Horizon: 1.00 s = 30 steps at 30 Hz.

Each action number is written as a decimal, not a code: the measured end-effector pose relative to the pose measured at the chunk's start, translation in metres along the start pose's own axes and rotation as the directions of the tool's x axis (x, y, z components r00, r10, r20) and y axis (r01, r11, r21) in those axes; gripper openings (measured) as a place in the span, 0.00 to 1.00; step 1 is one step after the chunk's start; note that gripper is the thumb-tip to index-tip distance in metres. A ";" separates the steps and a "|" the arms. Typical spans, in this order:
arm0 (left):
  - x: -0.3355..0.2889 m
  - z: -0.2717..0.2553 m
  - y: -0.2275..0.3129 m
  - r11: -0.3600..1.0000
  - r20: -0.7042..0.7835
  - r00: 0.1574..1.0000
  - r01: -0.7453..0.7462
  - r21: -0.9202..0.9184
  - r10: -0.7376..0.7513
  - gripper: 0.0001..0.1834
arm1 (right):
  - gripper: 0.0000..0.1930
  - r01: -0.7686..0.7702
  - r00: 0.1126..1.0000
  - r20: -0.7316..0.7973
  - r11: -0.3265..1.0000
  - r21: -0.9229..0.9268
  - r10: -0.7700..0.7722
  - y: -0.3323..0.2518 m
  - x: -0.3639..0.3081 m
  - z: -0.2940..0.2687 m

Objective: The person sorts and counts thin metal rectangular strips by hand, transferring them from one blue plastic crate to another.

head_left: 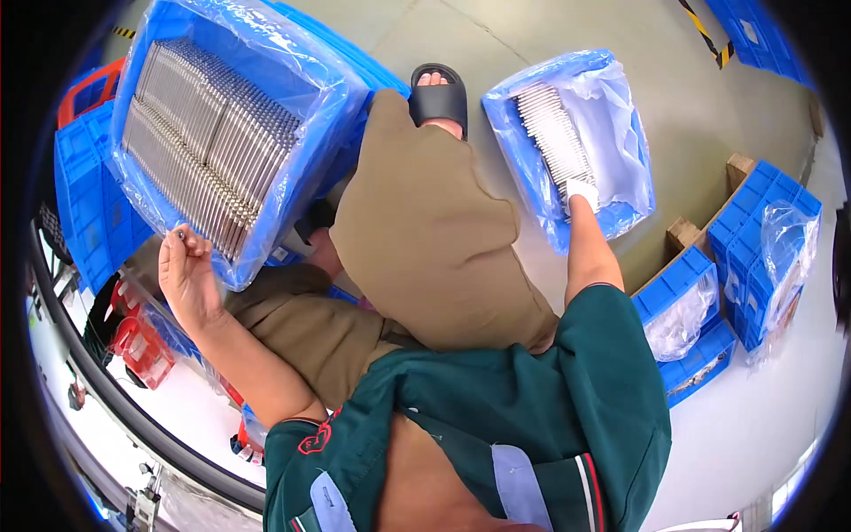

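My bare left hand is raised beside the near left corner of a blue bin lined with clear plastic. Its fingers are pinched around something small with a dark round end, too small to make out. Thin metal rods stand packed in rows inside that bin. My right hand, in a white glove or finger covers, reaches into a smaller lined blue bin on the right. There it touches the near end of a row of shiny metal rods. How its fingers are set cannot be made out.
Stacked blue crates with plastic film stand at the right beside wooden pallet pieces. Another blue crate is at the far left, near a red basket and a dark curved rail. My sandalled foot rests between the bins.
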<state>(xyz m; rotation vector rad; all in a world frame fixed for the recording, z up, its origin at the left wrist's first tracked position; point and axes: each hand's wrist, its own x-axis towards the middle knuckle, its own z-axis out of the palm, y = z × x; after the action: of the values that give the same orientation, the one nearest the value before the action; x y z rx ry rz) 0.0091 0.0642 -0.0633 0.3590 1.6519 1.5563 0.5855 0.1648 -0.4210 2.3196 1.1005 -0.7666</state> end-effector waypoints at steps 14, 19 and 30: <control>-0.007 0.004 0.011 0.996 -0.005 0.996 -0.088 -0.027 0.087 0.11 | 0.05 -0.482 0.876 0.482 0.037 0.875 0.002 0.024 -0.022 0.008; -0.015 0.017 0.006 0.989 -0.066 0.987 -0.148 -0.003 0.147 0.09 | 0.05 -0.537 0.824 0.492 -0.111 0.836 -0.280 0.012 -0.012 -0.004; -0.031 0.019 0.016 0.974 0.020 0.981 -0.187 -0.124 0.191 0.09 | 0.21 0.811 0.421 -0.578 0.005 0.585 -0.698 -0.214 -0.206 -0.203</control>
<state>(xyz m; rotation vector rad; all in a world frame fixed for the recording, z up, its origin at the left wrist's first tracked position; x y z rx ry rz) 0.0370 0.0585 -0.0354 0.4853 1.5262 1.7743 0.3639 0.2991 -0.1709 2.1791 2.6740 -1.9519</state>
